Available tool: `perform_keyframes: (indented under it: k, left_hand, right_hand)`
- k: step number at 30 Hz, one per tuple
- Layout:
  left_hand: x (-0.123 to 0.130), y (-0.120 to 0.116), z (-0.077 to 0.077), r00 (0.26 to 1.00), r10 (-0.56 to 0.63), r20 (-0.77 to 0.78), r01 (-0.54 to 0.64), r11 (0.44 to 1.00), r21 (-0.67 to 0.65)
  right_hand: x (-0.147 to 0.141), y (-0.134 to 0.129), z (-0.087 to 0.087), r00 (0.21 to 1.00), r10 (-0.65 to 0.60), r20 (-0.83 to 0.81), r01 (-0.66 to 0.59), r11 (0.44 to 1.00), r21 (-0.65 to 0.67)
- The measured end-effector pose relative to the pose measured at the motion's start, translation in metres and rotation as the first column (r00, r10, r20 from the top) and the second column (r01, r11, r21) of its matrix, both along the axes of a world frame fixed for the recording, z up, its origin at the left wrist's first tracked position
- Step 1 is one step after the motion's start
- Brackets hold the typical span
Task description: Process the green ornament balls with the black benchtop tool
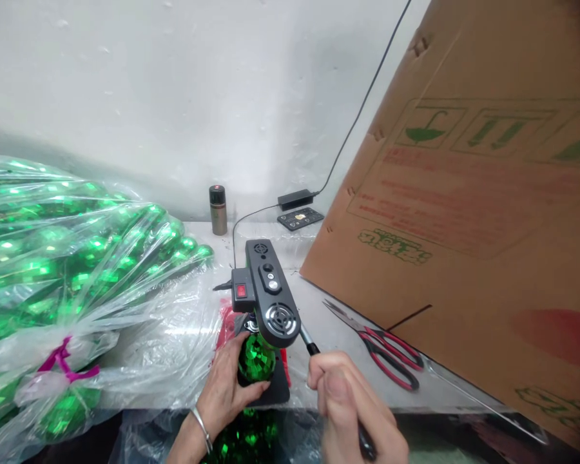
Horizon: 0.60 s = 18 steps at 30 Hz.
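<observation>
My left hand, with a bangle at the wrist, curls around a shiny green mirrored ball. The ball sits beneath the round end of a black bench machine with speaker-like grilles on top and a red rocker switch on its side box. My right hand is closed in a fist around the black grip of a lever, whose metal rod runs to the machine's right side. The machine's head hides the ball's upper right part. Under the machine lies a dark base plate over red material.
A clear plastic bag of green balls fills the left, tied with a magenta ribbon. Red-handled scissors lie right, beside a large cardboard box. Behind stand a spray can, a power adapter and a phone-like slab.
</observation>
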<state>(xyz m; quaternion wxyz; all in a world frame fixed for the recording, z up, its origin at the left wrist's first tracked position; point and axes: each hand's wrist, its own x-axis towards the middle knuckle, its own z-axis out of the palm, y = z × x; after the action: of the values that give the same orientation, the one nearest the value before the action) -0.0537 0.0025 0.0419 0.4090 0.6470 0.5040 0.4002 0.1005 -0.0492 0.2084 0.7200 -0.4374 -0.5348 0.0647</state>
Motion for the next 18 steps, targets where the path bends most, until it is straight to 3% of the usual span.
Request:
perform_keyframes:
  k: [3, 6, 14, 18]
  left_hand:
    - [0.002, 0.009, 0.014, 0.999, -0.027, 0.035, 0.029, 0.998, -0.055]
    - [0.010, 0.013, 0.018, 0.999, -0.043, 0.004, 0.043, 0.997, -0.062]
    - [0.025, 0.007, -0.008, 0.997, -0.065, 0.046, 0.069, 0.993, -0.099]
    - [0.024, 0.007, -0.012, 0.995, -0.070, 0.077, 0.077, 0.993, -0.091]
  right_hand:
    - [-0.001, 0.001, 0.000, 1.000, -0.013, -0.004, 0.013, 1.000, 0.006]
    - [0.005, 0.002, -0.002, 0.997, 0.028, 0.079, -0.031, 0.999, 0.040]
    - [0.005, 0.003, -0.004, 0.998, -0.019, 0.065, 0.015, 0.998, 0.060]
    - [0.003, 0.002, -0.009, 0.996, -0.054, 0.073, 0.049, 0.997, 0.059]
